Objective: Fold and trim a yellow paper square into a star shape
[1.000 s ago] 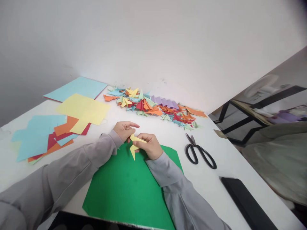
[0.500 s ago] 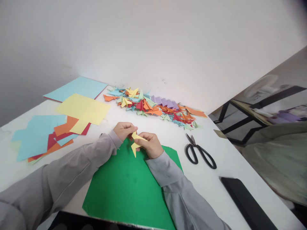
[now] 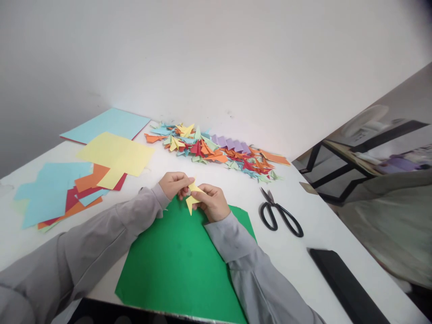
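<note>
A small folded piece of yellow paper, with pointed ends, is held up between my two hands. My left hand pinches its upper left part between thumb and fingers. From the right, my right hand grips its middle, thumb on top and fingers curled behind. Part of the paper is hidden by the fingers. Below both hands lies a green sheet on the white table.
Folded paper pieces in many colours form a long heap along the wall. Blue, orange and red paper cuts and a yellow sheet lie left. Black-handled scissors and a black flat object are on the right.
The folded yellow paper has turned slightly and moved up a little between my fingers. Both hands keep hold of it in nearly the same place.
</note>
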Demonstrator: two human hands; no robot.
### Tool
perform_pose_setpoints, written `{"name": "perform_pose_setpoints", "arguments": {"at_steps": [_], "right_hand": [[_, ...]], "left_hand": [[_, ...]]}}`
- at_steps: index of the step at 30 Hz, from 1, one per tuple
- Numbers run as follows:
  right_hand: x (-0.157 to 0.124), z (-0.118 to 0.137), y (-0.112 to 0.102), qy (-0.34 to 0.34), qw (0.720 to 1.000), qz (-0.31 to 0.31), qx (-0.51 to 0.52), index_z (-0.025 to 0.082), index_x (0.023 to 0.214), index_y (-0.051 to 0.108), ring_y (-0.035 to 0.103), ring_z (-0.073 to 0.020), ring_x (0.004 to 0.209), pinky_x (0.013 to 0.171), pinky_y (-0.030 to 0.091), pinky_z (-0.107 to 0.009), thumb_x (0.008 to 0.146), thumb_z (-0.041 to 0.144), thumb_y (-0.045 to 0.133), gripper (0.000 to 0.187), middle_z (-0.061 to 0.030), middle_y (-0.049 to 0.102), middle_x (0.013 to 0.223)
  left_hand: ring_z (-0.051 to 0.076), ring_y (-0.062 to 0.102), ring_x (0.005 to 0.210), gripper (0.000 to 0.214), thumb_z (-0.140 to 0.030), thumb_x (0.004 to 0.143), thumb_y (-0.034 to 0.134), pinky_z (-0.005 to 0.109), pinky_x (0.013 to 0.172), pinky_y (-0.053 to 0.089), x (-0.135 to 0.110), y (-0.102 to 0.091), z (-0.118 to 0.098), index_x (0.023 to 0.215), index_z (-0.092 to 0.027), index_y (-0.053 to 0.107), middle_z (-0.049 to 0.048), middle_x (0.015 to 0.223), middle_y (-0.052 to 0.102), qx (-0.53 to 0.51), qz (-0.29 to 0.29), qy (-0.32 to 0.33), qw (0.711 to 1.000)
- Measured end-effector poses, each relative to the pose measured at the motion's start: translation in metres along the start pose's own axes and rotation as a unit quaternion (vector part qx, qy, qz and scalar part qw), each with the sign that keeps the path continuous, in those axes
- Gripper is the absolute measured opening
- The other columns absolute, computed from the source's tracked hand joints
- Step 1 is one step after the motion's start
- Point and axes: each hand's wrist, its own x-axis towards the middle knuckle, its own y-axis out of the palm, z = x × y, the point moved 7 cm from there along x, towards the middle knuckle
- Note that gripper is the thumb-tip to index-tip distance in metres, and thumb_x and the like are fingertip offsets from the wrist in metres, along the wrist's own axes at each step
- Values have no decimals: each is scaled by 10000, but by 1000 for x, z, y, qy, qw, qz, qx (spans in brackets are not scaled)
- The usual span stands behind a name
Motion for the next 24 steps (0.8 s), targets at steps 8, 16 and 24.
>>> {"name": "perform_pose_setpoints", "arguments": {"at_steps": [8,16,24], "right_hand": [[1,2,0,3,999,-1,40,154,516,589,511,-87,353,338,425,-185,541,266,674,143,15,584,452],[1,3,0,10,998,7,68,156,548,597,530,-113,410,345,429,-207,580,287,627,138,-16,598,494],[2,0,1,-5,1000,18,19,148,544,570,509,-87,345,349,425,-195,571,299,665,181,11,595,456]], "left_hand": [[50,438,340,258,-337,613,620,173,329,366,-5,5,-6,544,-113,514,-38,407,470,42,19,49,998],[53,433,352,259,-347,613,612,175,338,366,-5,4,-9,549,-118,508,-42,403,468,56,10,71,996],[49,403,355,171,-262,638,571,176,358,327,-9,3,-13,551,-135,499,-56,395,439,115,-16,98,988]]}}
